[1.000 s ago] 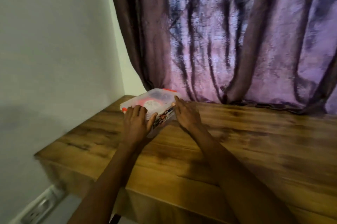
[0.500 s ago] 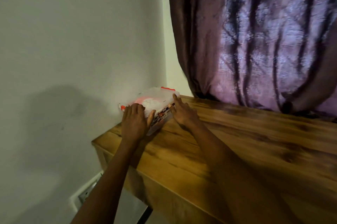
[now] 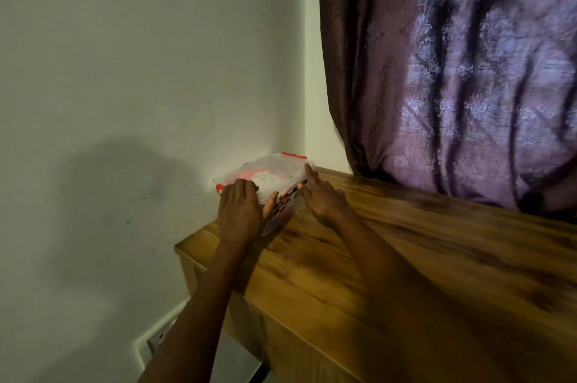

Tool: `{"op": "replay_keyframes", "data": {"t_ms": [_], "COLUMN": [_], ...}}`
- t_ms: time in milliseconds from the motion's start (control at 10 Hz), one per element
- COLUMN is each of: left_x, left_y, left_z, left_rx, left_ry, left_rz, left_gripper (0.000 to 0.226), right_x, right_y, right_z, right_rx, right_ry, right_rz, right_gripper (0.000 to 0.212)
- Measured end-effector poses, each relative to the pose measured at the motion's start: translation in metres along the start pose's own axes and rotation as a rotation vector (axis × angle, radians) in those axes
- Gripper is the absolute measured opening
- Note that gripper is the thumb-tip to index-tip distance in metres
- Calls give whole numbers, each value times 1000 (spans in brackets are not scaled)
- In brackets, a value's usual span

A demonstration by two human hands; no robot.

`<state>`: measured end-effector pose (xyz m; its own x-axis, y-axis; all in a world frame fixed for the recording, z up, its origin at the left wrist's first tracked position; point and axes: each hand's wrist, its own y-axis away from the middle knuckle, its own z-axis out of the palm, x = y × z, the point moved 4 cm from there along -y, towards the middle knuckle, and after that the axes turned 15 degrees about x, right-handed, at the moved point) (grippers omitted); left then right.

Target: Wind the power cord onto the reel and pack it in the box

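A wall socket (image 3: 157, 339) sits low on the plain wall (image 3: 125, 70). The left hand (image 3: 242, 211) grasps the near corner of the clear box (image 3: 282, 168), fingers curled over its lid and thumb against the front side. The box, with red latches, stands at the back left corner of the wooden table (image 3: 406, 273), touching the wall; something red and white shows through the lid. A front label (image 3: 285, 200) carries print too blurred to read. The right hand (image 3: 323, 200) presses straight fingers against the box's right end. A patterned purple curtain (image 3: 452, 70) hangs behind.
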<state>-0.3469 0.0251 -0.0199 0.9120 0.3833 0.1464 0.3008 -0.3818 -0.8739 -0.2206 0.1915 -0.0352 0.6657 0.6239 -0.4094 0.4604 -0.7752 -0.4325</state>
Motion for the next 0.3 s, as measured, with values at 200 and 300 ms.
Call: {"op": "replay_keyframes", "data": {"t_ms": [200,300], "left_x": [7,14], "left_y": [-2,-1], "left_z": [-3,-5], "left_rx": [-20,6], "left_ry": [8,-25], "left_rz": [-39,-39], "left_gripper": [56,50], "right_x": [14,42], "right_y": [21,35], "right_z": [-32,-51], "right_rx": [8,41], "right_ry": [-35,-19], "right_rz": [-73,-47], "right_gripper": [60,61]}}
